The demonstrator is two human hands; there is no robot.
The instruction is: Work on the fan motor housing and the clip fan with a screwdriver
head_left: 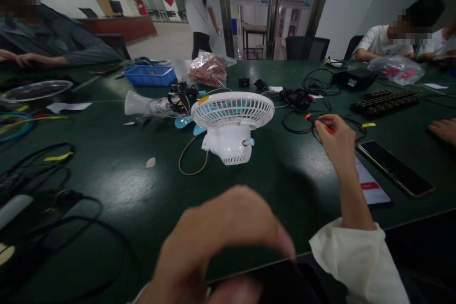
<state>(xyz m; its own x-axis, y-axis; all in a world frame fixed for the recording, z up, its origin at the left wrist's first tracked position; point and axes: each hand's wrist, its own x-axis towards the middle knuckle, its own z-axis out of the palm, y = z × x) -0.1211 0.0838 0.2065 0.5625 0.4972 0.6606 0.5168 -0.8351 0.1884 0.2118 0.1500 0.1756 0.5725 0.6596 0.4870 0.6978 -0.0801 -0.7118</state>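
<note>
A white fan head (233,145) lies face up on the dark green table (149,199), a pale blue knob sticking out of its motor housing. Blue blades show beside its grille, and a grey cable loops at its left. In the near foreground my left hand (224,232) is raised, blurred, its fingers curved and apart with nothing between them. Over at the right, my right hand (335,137) grips an orange and black screwdriver (309,118) beside black cables.
A black phone (395,168) and a lit tablet-like screen (372,185) lie at the right. Behind the fan are a blue bin (149,76), a plastic bag (208,71) and small black parts. Cables (64,199) spread at the left. People sit at both sides.
</note>
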